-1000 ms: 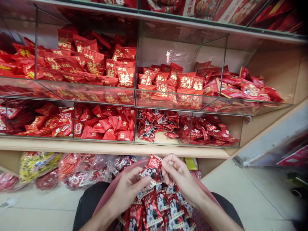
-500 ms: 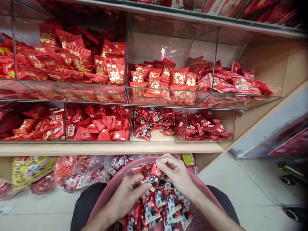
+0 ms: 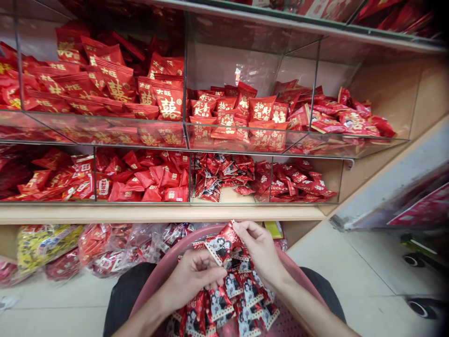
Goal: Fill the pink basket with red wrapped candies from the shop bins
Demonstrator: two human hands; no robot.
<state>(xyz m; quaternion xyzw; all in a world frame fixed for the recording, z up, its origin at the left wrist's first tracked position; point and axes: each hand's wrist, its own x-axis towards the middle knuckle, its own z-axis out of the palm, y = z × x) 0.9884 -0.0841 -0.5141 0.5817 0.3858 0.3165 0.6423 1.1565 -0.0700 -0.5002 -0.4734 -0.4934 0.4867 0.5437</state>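
A small red candy packet with a black-and-white cartoon print and a dotted pale edge is tilted above the basket. My right hand pinches its upper right corner between thumb and fingers. Just to the left, my left hand has loosely curled fingers, its thumb apart from the index finger. The packet's lower left end overlaps the left fingers; whether they touch it I cannot tell. Beneath both hands, the pink plastic basket between the knees holds many similar packets, several lying print side up.
Ahead is a wooden shelf with clear-walled compartments of red packets. Similar cartoon packets fill part of a lower compartment. Plastic bags of sweets lie under the shelf. Tiled floor and dark wheels are at right.
The packet in my right hand has moved up and turned, so its cartoon print faces me more. My left thumb and index finger have parted from it somewhat.
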